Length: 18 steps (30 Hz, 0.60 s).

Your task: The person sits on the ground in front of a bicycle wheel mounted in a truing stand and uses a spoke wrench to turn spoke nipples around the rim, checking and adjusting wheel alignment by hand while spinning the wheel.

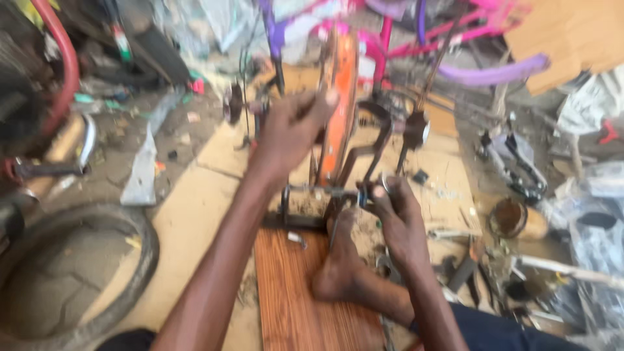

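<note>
Gripping the orange bicycle frame [339, 97] near its upper part, the left hand [290, 130] has its fingers curled around the tube, steadying it upright. Below the frame, the right hand [396, 211] is closed on a small metal part [385, 182] at the crank axle, fingers pinched about it; the blur hides exactly what it is. A dark crank arm [364, 153] slants up beside the frame toward a pedal end [416, 130]. A bare foot [344, 260] presses down at the frame's base, resting on a reddish wooden board [292, 292]. The work in hand looks like fitting or turning something at the axle, which would seem to call for a firm hold on the frame and a careful twist from the right hand. Left of the frame lies a worn tyre [84, 273] on the ground; behind it stand pink and purple bicycle parts [468, 39]. Right of the frame, scattered tools [465, 270] and a small round tin [510, 218] crowd the floor close to the right hand.
</note>
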Each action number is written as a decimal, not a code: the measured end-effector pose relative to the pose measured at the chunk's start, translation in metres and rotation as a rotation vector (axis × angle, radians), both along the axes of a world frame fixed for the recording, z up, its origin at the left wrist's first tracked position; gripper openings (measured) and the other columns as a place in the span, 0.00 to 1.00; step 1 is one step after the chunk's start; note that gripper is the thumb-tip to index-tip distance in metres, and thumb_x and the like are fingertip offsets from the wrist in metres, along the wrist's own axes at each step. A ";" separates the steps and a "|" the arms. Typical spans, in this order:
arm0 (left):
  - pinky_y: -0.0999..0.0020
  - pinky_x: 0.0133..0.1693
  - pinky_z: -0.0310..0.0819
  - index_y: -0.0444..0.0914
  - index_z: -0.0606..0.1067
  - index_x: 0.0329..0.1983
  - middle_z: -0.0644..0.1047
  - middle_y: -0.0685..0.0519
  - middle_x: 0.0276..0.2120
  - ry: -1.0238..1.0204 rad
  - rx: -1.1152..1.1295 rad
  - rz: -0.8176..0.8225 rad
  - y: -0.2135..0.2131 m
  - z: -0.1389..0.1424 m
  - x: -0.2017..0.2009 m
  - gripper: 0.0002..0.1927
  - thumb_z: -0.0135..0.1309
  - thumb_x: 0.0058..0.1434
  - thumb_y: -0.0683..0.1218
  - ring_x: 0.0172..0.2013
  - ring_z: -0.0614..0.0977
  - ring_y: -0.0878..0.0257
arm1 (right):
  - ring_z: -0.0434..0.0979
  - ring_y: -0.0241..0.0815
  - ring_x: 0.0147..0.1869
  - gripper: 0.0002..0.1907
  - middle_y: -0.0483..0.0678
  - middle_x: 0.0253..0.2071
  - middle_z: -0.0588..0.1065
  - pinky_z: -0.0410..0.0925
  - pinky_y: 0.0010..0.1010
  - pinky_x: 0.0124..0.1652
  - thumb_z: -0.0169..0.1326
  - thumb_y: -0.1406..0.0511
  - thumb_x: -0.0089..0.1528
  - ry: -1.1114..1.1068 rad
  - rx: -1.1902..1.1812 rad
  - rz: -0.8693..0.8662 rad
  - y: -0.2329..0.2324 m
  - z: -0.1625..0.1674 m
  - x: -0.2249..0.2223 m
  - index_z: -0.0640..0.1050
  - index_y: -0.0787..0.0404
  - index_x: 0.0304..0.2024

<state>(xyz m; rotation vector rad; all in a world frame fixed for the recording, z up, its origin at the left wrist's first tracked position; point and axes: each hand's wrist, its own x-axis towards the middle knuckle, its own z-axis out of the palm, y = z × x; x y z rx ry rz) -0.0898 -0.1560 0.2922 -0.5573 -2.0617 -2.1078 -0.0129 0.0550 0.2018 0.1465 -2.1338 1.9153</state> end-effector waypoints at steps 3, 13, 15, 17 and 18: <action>0.74 0.29 0.62 0.35 0.76 0.32 0.68 0.63 0.24 0.082 0.139 -0.094 0.001 0.000 0.007 0.21 0.52 0.72 0.56 0.27 0.66 0.75 | 0.75 0.41 0.45 0.11 0.50 0.44 0.76 0.73 0.32 0.44 0.52 0.62 0.70 0.001 0.025 -0.060 0.002 0.007 -0.007 0.75 0.65 0.48; 0.72 0.37 0.72 0.37 0.75 0.49 0.76 0.59 0.37 0.219 0.028 0.200 0.005 0.008 0.008 0.17 0.49 0.71 0.55 0.38 0.76 0.70 | 0.81 0.38 0.57 0.20 0.49 0.53 0.77 0.77 0.29 0.57 0.62 0.76 0.62 0.467 0.176 -0.082 -0.019 0.071 -0.028 0.71 0.65 0.55; 0.72 0.43 0.73 0.39 0.73 0.54 0.77 0.58 0.43 0.233 0.015 0.217 0.007 0.016 0.000 0.17 0.43 0.75 0.55 0.45 0.78 0.69 | 0.81 0.39 0.58 0.21 0.51 0.54 0.77 0.76 0.30 0.58 0.62 0.77 0.63 0.532 0.257 -0.092 -0.023 0.083 -0.029 0.70 0.66 0.56; 0.67 0.45 0.72 0.37 0.73 0.53 0.73 0.52 0.42 0.240 -0.001 0.204 0.012 0.022 -0.011 0.18 0.40 0.79 0.55 0.43 0.75 0.64 | 0.81 0.40 0.58 0.22 0.52 0.54 0.77 0.76 0.31 0.58 0.62 0.77 0.63 0.564 0.287 -0.095 -0.026 0.091 -0.030 0.70 0.67 0.57; 0.65 0.47 0.71 0.37 0.73 0.53 0.70 0.49 0.41 0.241 -0.009 0.198 0.016 0.025 -0.017 0.19 0.38 0.81 0.55 0.42 0.73 0.61 | 0.81 0.40 0.58 0.22 0.52 0.54 0.77 0.76 0.31 0.58 0.63 0.77 0.63 0.560 0.277 -0.092 -0.026 0.094 -0.030 0.70 0.67 0.57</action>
